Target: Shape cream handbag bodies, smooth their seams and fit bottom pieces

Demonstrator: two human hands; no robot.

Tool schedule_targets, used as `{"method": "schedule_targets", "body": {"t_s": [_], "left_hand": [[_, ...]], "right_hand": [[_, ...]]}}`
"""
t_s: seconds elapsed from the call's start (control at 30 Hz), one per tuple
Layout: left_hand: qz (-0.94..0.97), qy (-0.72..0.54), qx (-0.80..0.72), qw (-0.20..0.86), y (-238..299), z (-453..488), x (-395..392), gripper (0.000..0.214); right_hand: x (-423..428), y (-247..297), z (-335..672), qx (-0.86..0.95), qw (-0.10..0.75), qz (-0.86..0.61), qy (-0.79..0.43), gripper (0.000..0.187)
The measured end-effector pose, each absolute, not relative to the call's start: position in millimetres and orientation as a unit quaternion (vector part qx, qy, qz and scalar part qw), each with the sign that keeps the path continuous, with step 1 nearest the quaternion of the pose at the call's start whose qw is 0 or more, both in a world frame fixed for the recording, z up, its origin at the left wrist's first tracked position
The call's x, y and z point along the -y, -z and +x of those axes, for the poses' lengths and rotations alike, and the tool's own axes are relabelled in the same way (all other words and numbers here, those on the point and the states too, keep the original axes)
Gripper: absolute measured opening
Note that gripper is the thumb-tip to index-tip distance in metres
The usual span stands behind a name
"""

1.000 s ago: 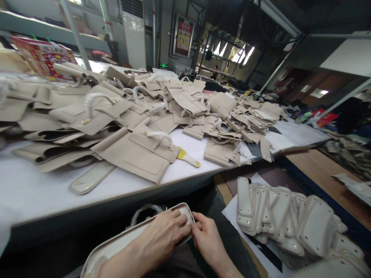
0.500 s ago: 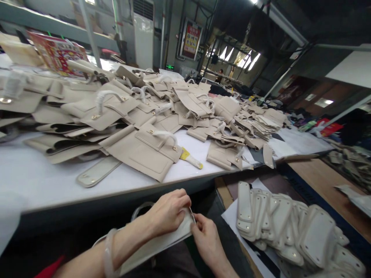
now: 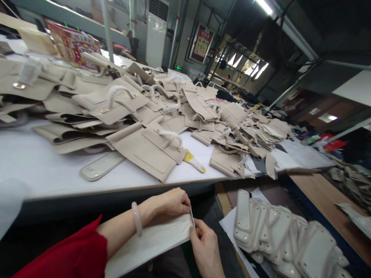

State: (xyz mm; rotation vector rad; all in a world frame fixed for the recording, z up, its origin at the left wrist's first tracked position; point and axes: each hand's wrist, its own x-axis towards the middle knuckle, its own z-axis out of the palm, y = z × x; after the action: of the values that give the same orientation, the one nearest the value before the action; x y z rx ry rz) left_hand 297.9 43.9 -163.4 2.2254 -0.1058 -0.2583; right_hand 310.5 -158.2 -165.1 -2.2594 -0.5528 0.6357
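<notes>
My left hand (image 3: 171,202) grips the top end of a cream bag panel (image 3: 150,243) that lies across my lap, below the table edge. My right hand (image 3: 204,245) pinches the same end of the panel from the right, fingertips meeting those of the left hand. A pale bangle (image 3: 136,218) sits on my left wrist, and a red sleeve (image 3: 66,255) covers the forearm.
A white table (image 3: 34,173) carries a heap of beige bag pieces (image 3: 150,146) with wrapped handles, one long cream base strip (image 3: 101,166) and a yellow-tipped tool (image 3: 194,162). Lower right, a row of cream base panels (image 3: 284,235) overlaps on a wooden bench (image 3: 315,193).
The view has tilted and my left arm has come further into the picture, showing the bangle and red sleeve. Both hands have kept hold of the panel's end, which turned to lie flatter.
</notes>
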Motion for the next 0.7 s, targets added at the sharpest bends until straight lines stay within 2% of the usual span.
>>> {"method": "schedule_targets", "body": {"t_s": [0.13, 0.33, 0.47, 0.57, 0.7], "left_hand": [[0.892, 0.104, 0.031, 0.439, 163.9, 296.3, -42.2, 0.03], [0.894, 0.12, 0.014, 0.431, 176.1, 302.2, -43.1, 0.03], [0.91, 0.102, 0.01, 0.402, 165.0, 300.0, -39.8, 0.026], [0.931, 0.038, 0.008, 0.362, 146.1, 285.9, -31.1, 0.025], [0.949, -0.004, 0.089, 0.302, 133.3, 253.7, -13.5, 0.012]], "right_hand": [[158.5, 167.8, 311.1, 0.211, 0.37, -0.871, -0.247, 0.032], [156.5, 175.8, 309.3, 0.182, 0.397, -0.868, -0.235, 0.048], [155.1, 176.6, 307.2, 0.192, 0.431, -0.854, -0.219, 0.047], [155.0, 174.6, 307.8, 0.217, 0.41, -0.862, -0.204, 0.045], [154.5, 171.2, 310.1, 0.251, 0.377, -0.872, -0.184, 0.045]]}}
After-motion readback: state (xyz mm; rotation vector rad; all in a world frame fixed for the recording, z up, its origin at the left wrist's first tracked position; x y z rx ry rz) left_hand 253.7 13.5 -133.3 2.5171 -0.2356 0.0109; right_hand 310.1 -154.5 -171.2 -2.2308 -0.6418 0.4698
